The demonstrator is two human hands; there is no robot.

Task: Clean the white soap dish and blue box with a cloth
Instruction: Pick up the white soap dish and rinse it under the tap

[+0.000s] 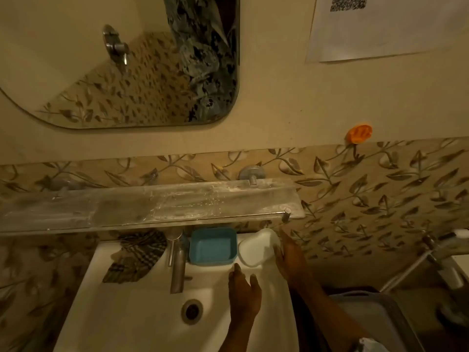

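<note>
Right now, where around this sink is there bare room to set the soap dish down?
Free: the glass shelf, nothing on it; the basin left of the drain. Crowded: the back ledge, checked cloth left of the faucet, blue box and white soap dish right of it, the right hand at the dish, left hand just below.

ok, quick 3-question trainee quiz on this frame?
1. True or false: the cloth lies left of the tap.
2. What sits between the tap and the soap dish? A) blue box B) cup C) brush
3. Which hand touches the soap dish?
Key: 1 true; 2 A; 3 right hand.
</note>
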